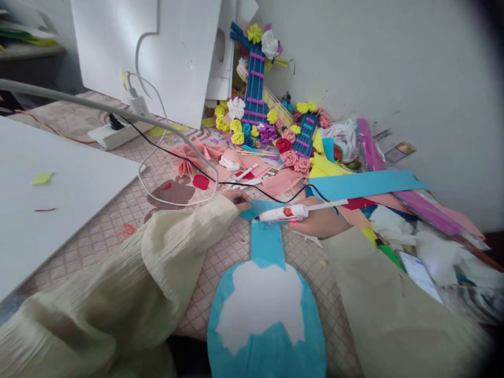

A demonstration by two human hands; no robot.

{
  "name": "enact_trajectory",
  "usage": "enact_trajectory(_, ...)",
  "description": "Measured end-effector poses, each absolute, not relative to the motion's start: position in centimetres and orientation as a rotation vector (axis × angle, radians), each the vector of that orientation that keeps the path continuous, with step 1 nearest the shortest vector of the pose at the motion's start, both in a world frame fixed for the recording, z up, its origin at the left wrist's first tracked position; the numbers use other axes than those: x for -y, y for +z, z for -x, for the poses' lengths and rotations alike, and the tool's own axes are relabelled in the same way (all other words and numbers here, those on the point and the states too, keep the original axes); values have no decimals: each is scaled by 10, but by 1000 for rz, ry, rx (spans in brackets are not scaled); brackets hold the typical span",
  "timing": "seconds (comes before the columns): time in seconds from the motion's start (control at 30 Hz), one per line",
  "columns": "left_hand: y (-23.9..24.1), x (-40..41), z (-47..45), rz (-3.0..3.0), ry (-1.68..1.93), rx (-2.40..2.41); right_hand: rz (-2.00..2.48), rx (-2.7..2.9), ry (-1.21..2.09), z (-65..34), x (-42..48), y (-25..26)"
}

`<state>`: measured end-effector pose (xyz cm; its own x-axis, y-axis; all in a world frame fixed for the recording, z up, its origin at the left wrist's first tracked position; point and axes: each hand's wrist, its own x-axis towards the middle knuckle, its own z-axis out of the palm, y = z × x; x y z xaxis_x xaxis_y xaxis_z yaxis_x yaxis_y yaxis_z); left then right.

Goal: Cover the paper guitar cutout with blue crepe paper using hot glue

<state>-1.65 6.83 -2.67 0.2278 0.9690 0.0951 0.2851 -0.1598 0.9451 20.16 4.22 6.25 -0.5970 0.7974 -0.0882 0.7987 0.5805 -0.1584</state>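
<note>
A guitar-shaped cutout [268,244] lies in front of me, covered in blue crepe paper with a bare white patch [262,302] on its rounded body. My right hand [321,221] is closed around a white hot glue gun [284,213], with a glue stick [328,205] poking out of its back. The gun's dark nozzle points left, close over the top of the cutout's neck. At the upper left end of the blue paper, my left hand [237,198] grips the edge with curled fingers; its sleeve hides part of it.
A black cord [255,184] and a white cable [179,202] cross the table near my hands. Decorated paper guitars [255,89] lean on the wall. Paper scraps and a phone [419,275] lie right; a white board [59,194] and power strip [118,134] lie left.
</note>
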Motion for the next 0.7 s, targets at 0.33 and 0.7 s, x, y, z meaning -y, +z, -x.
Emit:
enact_trajectory(0.33,-28,-70,16,-1618,974,-1200,-1431,-2773,-284,-199,-41,65)
enact_trajectory(0.7,-24,-69,17,-1602,913,-1238,-1435,-2740,-330,-198,-36,74)
